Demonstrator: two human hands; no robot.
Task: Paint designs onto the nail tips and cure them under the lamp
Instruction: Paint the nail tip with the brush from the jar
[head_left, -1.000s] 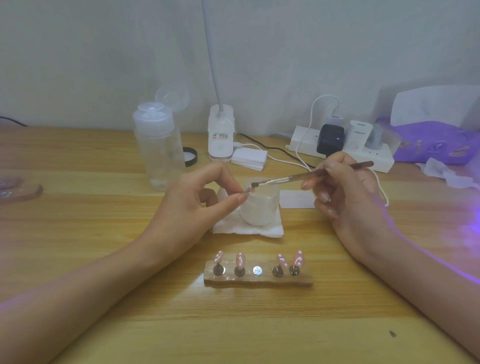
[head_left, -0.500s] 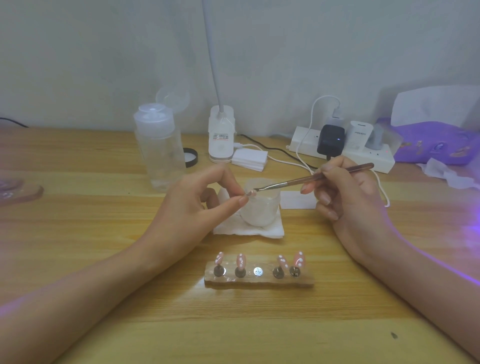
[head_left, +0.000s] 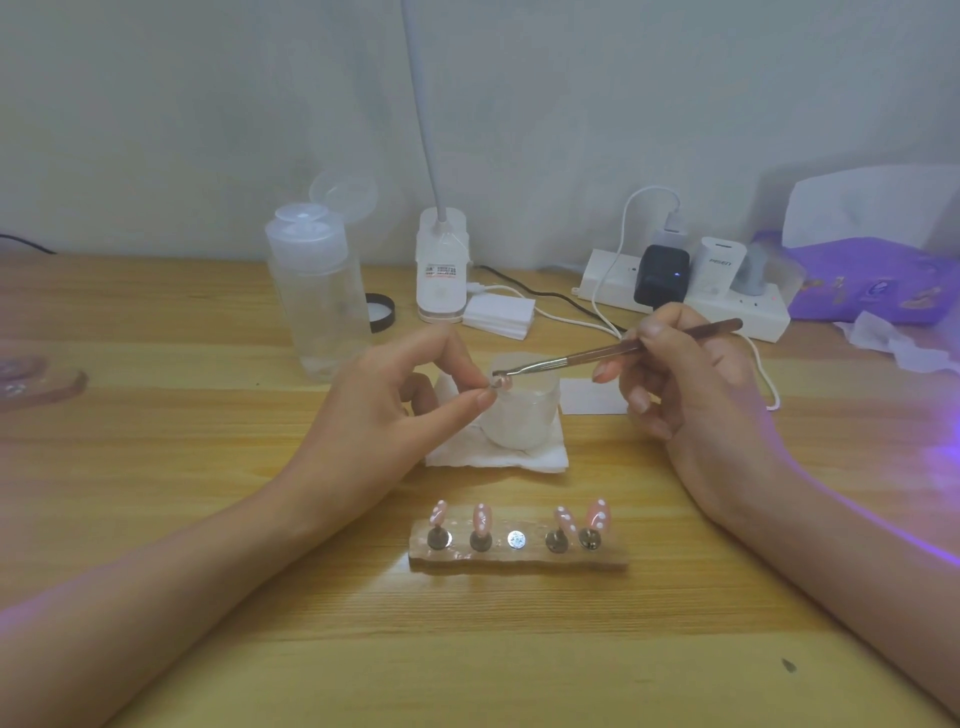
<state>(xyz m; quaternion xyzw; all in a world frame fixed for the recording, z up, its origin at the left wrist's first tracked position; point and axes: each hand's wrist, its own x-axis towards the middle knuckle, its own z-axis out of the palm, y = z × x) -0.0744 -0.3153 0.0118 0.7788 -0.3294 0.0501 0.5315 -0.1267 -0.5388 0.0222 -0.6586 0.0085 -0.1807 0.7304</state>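
your left hand (head_left: 395, 410) pinches the fifth nail tip (head_left: 502, 383); your right hand (head_left: 691, 395) grips the brush (head_left: 613, 354); four dotted tips (head_left: 519, 517) wait, uncured.

Four pink nail tips (head_left: 482, 517) stand on one holder (head_left: 519, 560), which has five metal seats (head_left: 515, 539), one of them bare. One more nail tip (head_left: 503, 383) is off the holder. There is one brush (head_left: 597, 353), one clear bottle (head_left: 317, 301), one frosted cup (head_left: 524, 415) and one power strip (head_left: 737, 317).
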